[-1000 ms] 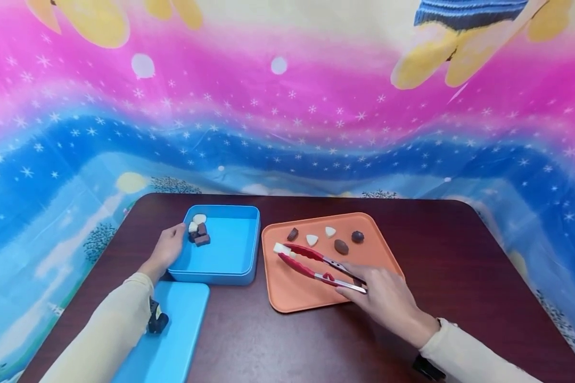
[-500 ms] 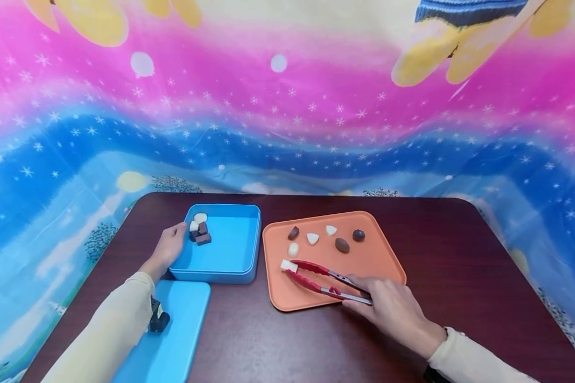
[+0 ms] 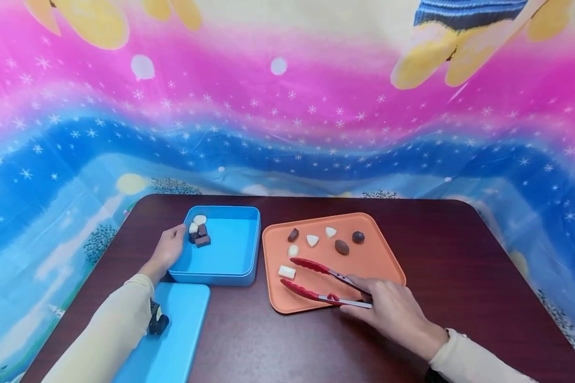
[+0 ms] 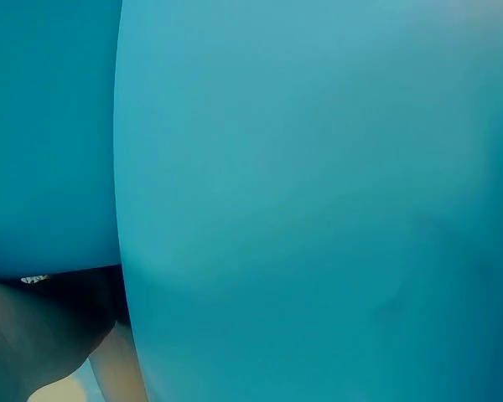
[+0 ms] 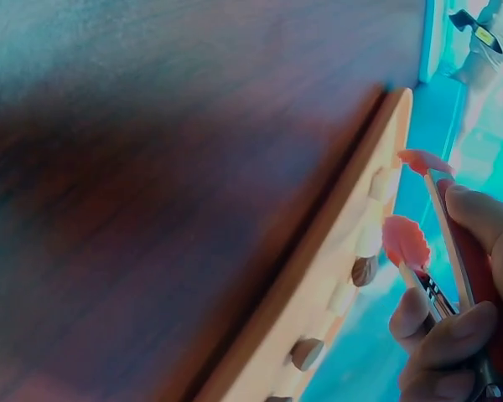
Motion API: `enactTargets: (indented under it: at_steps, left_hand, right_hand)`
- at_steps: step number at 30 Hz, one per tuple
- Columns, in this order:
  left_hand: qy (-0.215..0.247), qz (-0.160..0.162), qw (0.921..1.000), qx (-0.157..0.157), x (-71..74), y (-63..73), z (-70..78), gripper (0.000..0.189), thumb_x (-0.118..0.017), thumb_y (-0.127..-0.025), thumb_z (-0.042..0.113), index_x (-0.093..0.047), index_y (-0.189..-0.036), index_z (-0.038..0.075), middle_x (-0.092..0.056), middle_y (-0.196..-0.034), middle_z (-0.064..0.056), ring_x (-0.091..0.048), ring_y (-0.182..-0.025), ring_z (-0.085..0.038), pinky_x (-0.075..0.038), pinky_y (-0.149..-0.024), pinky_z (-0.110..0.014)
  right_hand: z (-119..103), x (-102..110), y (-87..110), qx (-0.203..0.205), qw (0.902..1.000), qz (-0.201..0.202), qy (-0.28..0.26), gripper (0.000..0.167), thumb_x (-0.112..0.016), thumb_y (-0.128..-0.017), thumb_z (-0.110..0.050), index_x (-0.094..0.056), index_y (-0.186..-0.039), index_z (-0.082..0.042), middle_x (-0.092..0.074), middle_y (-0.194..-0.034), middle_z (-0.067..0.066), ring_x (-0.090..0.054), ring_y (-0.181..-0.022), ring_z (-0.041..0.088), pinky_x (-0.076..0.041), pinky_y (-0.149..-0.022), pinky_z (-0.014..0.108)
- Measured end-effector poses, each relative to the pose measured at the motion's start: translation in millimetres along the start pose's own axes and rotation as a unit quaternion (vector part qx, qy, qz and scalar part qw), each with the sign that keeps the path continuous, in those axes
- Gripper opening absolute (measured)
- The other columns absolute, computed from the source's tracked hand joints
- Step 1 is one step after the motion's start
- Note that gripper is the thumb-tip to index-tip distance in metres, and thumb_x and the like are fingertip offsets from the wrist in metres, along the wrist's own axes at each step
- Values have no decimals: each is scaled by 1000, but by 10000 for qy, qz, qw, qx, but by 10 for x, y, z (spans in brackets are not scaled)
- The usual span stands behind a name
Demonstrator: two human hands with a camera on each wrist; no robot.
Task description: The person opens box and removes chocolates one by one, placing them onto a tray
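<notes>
My right hand (image 3: 390,311) holds a pair of red-tipped metal kitchen tongs (image 3: 311,265) over the orange tray (image 3: 383,271). The tongs' tips are spread apart, with a white rectangular chocolate (image 3: 286,272) lying on the tray at their mouth. Just behind it is a white oval piece (image 3: 293,250). In the right wrist view, thumb and fingers wrap the handles, and the red tips (image 5: 407,243) stand apart. My left hand (image 3: 167,250) grips the left wall of the blue box (image 3: 227,276), thumb at the rim. Dark and white chocolates (image 3: 202,241) sit in the box's left side.
Farther back on the tray lie a small dark block (image 3: 293,234), two white triangular pieces (image 3: 312,241), a brown oval (image 3: 342,247) and a dark round one (image 3: 358,236). A blue lid (image 3: 184,314) lies on the brown table (image 3: 249,340) under my left forearm.
The tongs have moved toward the tray's front with the white rectangular chocolate, then spread, leaving it on the tray. The white oval piece has come into view. My left hand stays put.
</notes>
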State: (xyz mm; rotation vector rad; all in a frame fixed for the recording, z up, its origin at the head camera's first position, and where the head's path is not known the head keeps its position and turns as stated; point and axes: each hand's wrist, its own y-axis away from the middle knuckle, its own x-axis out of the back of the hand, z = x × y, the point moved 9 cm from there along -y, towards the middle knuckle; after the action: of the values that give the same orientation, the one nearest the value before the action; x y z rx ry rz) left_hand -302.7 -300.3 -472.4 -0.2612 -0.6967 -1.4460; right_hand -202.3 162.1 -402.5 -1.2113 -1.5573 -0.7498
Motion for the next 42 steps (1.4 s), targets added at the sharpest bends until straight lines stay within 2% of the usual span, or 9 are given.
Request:
enactTargets:
  at_steps: [4, 8, 14, 20, 24, 26, 29, 35, 42]
  left_hand:
    - [11, -32, 10000, 30, -22, 5, -25, 69, -13, -110, 47, -9, -161, -1, -12, -168, -27, -13, -155, -48, -18, -125, -64]
    - [2, -56, 10000, 35, -53, 3, -57, 69, -14, -110, 47, -9, -161, -1, -13, -168, -27, -14, -155, -48, -18, -124, -64]
    - [19, -59, 10000, 33, -74, 15, -63, 69, -14, -110, 47, -10, -161, -1, -13, -167, -27, -14, -155, -48, -18, -124, -64]
    - [55, -11, 10000, 31, -46, 47, -34, 69, -13, -111, 46, -10, -161, -1, -13, -167, -28, -14, -154, -49, -18, -124, -65]
    - [73, 13, 10000, -21, -33, 46, -19, 68, -14, -111, 44, -10, -160, -2, -13, -167, -28, -14, -154, -49, -17, -124, -65]
    - [79, 12, 10000, -31, -33, 39, -15, 68, -14, -111, 43, -10, -160, -3, -13, -167, -29, -13, -154, -49, -17, -124, -64]
    - [66, 14, 10000, -18, -34, 26, -13, 67, -13, -111, 43, -10, -160, -3, -13, -167, -28, -13, -155, -48, -17, -125, -64]
    - [51, 14, 10000, -1, -17, 15, -13, 69, -13, -110, 46, -10, -160, -2, -12, -167, -28, -13, -154, -49, -18, -124, -65]
    - [63, -14, 10000, 11, 2, 18, 9, 71, -13, -110, 48, -9, -161, -1, -12, -167, -29, -13, -154, -50, -17, -124, -66]
  right_hand:
    - [14, 68, 2, -81, 9999, 44, -111, 67, -83, -74, -60, -63, -135, -42, -49, -64, -18, -42, -62, 3, -33, -51, 24]
    - [45, 99, 2, -211, 9996, 74, -179, 78, -82, -70, -66, -62, -138, -34, -43, -62, -13, -38, -58, 3, -31, -49, 24]
    - [80, 97, -27, -408, 9986, 41, -344, 86, -76, -71, -74, -60, -141, -26, -50, -68, -8, -39, -58, 4, -30, -45, 24]
    - [47, 86, -113, -269, 9978, 104, -601, 84, -85, -74, -58, -58, -143, -17, -62, -82, -4, -45, -67, 8, -34, -51, 21]
    - [27, 78, -158, -247, 9971, 132, -703, 85, -88, -72, -54, -58, -143, -17, -57, -76, -7, -42, -64, 7, -33, -50, 20]
    - [26, 72, -175, -306, 9972, 119, -673, 87, -88, -70, -56, -57, -144, -20, -45, -67, -7, -37, -58, 8, -31, -48, 21]
    - [13, 70, -201, -315, 9978, 169, -566, 87, -86, -70, -60, -58, -144, -23, -41, -62, -9, -34, -55, 7, -29, -47, 21]
    - [-40, 51, -284, -308, 9976, 258, -560, 81, -84, -71, -63, -61, -140, -26, -39, -56, -8, -34, -51, 8, -27, -44, 22]
    - [-133, -13, -390, -402, 9953, 87, -875, 81, -86, -72, -57, -62, -140, -21, -39, -53, -8, -35, -49, 9, -29, -45, 24]
